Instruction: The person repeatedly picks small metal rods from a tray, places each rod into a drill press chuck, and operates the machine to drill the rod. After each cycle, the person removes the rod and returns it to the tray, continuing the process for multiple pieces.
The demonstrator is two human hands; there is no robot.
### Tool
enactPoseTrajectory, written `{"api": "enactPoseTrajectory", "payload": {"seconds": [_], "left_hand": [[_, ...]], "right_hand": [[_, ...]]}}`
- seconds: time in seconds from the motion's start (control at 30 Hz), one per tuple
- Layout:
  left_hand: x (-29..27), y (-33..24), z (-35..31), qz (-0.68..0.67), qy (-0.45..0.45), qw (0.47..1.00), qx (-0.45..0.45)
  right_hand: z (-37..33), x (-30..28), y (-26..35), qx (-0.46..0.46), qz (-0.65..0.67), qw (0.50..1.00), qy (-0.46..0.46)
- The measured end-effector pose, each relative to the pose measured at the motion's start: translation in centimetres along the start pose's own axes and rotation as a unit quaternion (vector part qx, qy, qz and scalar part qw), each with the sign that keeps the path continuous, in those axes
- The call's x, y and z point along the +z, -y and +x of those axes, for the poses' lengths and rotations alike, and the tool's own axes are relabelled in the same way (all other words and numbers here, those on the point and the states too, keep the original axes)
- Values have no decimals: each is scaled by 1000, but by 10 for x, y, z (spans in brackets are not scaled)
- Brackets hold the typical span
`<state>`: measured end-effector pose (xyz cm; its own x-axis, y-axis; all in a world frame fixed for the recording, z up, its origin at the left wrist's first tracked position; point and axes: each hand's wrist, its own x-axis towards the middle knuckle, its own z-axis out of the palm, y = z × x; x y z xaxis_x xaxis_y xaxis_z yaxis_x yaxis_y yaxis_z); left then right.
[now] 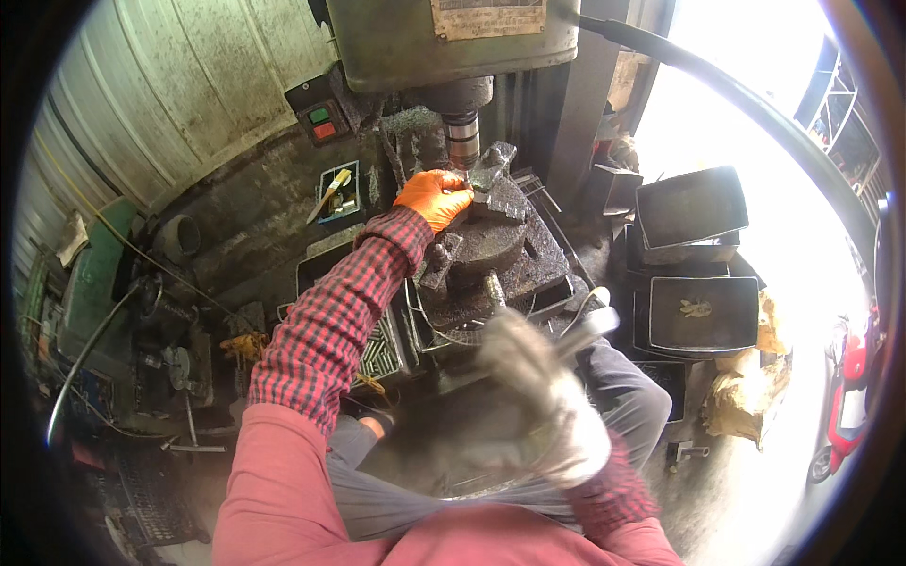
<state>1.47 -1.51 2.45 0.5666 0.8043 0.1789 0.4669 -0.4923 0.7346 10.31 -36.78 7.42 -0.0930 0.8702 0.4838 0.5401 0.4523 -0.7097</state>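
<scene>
At upper centre, the orange-gloved left hand (pixel 435 200) bends its fingers at the vise (pixel 486 247), beneath the chuck (pixel 462 140); its grip is unclear. Well apart, the white-gloved right hand (pixel 555 407) blurs at lower centre, its hold impossible to tell.

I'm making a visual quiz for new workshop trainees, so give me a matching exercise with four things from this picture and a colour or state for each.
Things:
1. Left hand
2. Right hand
3. Switch box
4. Brush

Colours and states:
A. Black, with red and green buttons
B. Pale-gloved and blurred
C. Lying across a small blue-edged tray
D. Orange-gloved

Right pairs: 1-D, 2-B, 3-A, 4-C
</scene>
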Motion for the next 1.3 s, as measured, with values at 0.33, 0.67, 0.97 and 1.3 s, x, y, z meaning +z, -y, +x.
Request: {"api": "enactPoseTrajectory", "payload": {"seconds": [0.33,0.67,0.97,1.3], "left_hand": [[5,11,2,-11,-21,999,36],[2,10,6,-1,5,1000,21],[0,5,-15,-74,-7,996,47],[-136,140,-84,195,-334,910,-151]], "right_hand": [[-31,75,-73,211,-57,973,-79],[11,-42,16,25,-320,947,25],[24,-64,-34,84,-576,813,-12],[-8,-62,-102,174,-538,825,-14]]}}
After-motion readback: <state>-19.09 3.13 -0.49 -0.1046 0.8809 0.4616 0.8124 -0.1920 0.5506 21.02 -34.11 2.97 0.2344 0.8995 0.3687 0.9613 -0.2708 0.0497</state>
